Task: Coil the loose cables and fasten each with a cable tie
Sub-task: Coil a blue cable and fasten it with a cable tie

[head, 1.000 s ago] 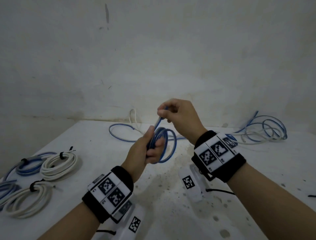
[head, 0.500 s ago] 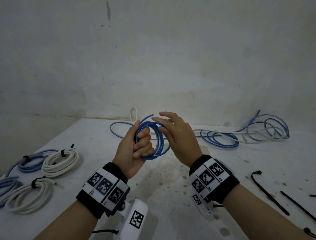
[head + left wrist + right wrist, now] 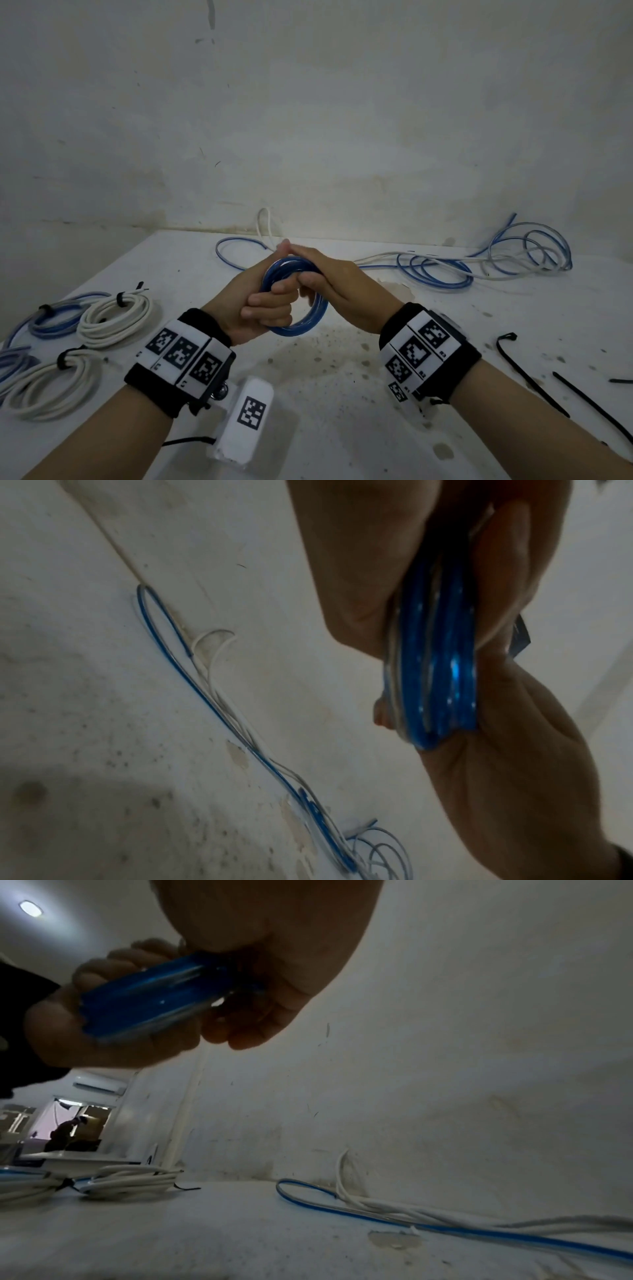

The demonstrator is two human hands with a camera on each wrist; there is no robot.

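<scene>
A blue cable coil [image 3: 310, 320] of several turns is held upright above the table [image 3: 342, 394]. My left hand [image 3: 265, 306] grips its left side, fingers curled through the ring. My right hand [image 3: 337, 284] lies over the top right of the coil, its fingers stretched to meet the left fingertips and its thumb hooked inside the ring. In the left wrist view the blue coil [image 3: 438, 683] runs between both palms. The right wrist view shows the coil [image 3: 147, 1001] clamped between my left hand [image 3: 103, 1039] and my right hand [image 3: 274, 961]. No tie is on this coil.
Tied white coils [image 3: 114, 318] [image 3: 44, 387] and tied blue coils [image 3: 58, 313] lie at the left edge. Loose blue and white cables [image 3: 435, 274] sprawl along the back wall. Black cable ties [image 3: 531, 375] [image 3: 592, 407] lie at the right.
A second ago my right hand was drawing the cable's end up above the coil. It then opened beside the coil and now closes over it; both hands came together.
</scene>
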